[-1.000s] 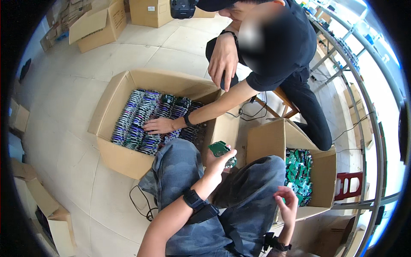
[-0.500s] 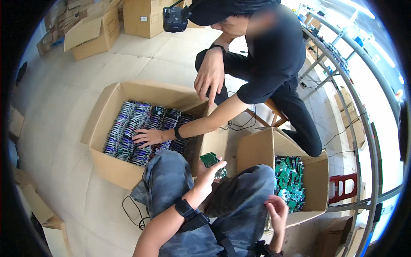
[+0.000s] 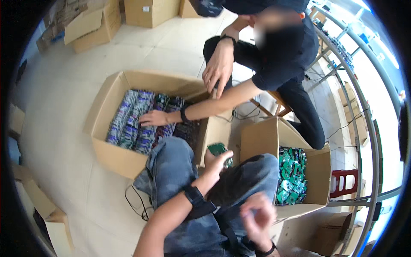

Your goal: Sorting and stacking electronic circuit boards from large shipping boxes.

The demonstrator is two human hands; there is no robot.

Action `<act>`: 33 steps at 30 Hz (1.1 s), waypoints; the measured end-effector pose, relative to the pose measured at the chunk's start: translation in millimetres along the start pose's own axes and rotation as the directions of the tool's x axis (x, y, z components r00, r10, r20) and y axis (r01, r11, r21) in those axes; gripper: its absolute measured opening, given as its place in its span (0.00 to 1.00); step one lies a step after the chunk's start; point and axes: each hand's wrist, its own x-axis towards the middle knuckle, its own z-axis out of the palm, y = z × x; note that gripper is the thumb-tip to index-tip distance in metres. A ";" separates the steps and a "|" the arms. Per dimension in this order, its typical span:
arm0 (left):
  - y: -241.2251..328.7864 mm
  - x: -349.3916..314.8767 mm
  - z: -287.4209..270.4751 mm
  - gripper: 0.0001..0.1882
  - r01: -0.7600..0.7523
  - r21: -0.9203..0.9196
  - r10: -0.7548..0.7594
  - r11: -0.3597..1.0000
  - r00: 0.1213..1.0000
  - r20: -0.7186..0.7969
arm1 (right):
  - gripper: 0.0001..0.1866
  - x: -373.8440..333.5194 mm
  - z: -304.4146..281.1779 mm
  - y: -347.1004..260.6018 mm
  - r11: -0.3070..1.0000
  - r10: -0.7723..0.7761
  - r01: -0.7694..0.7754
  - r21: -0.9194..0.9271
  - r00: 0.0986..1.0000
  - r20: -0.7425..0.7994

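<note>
My left hand (image 3: 213,166) is closed around a small stack of green circuit boards (image 3: 217,149), held above the gap between my knees. Blurred by motion, my right hand (image 3: 258,217) hovers over my right thigh with its fingers bent; whether anything is in them does not show. To the right stands an open cardboard box (image 3: 320,171) with a loose heap of green circuit boards (image 3: 293,176). The larger cardboard box (image 3: 115,158) on the left holds packed rows of boards (image 3: 128,115), dark and purplish at the edges. A co-worker's hand (image 3: 153,118) rests on those rows.
Facing me sits a co-worker (image 3: 282,64) in black, the other hand (image 3: 220,64) hanging over the large box's corner. A metal rack (image 3: 355,85) and a red plastic stool (image 3: 344,182) stand at right. Cables (image 3: 136,203) lie on the floor; more cartons (image 3: 92,28) stand behind.
My right hand has moved left from beside the right box to over my thigh. My left hand keeps its boards. The co-worker's hand stays on the rows, and the whole view has shifted slightly.
</note>
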 end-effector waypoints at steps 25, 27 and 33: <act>-15.6 10.9 -4.6 0.08 0.082 0.004 -0.082 0.997 0.996 0.031 | 0.07 -9.2 -43.9 -242.3 0.611 0.502 -0.078 0.788 0.808 -0.309; -20.3 11.8 -4.7 0.08 0.072 -0.040 -0.070 0.997 0.997 0.038 | 0.09 -6.1 -32.9 -234.1 0.721 0.236 0.199 0.664 0.830 -0.505; -10.7 9.8 -14.5 0.07 0.098 -0.090 -0.092 0.991 0.994 0.064 | 0.15 6.1 -2.8 -180.8 0.538 -0.522 0.841 0.055 0.383 -0.762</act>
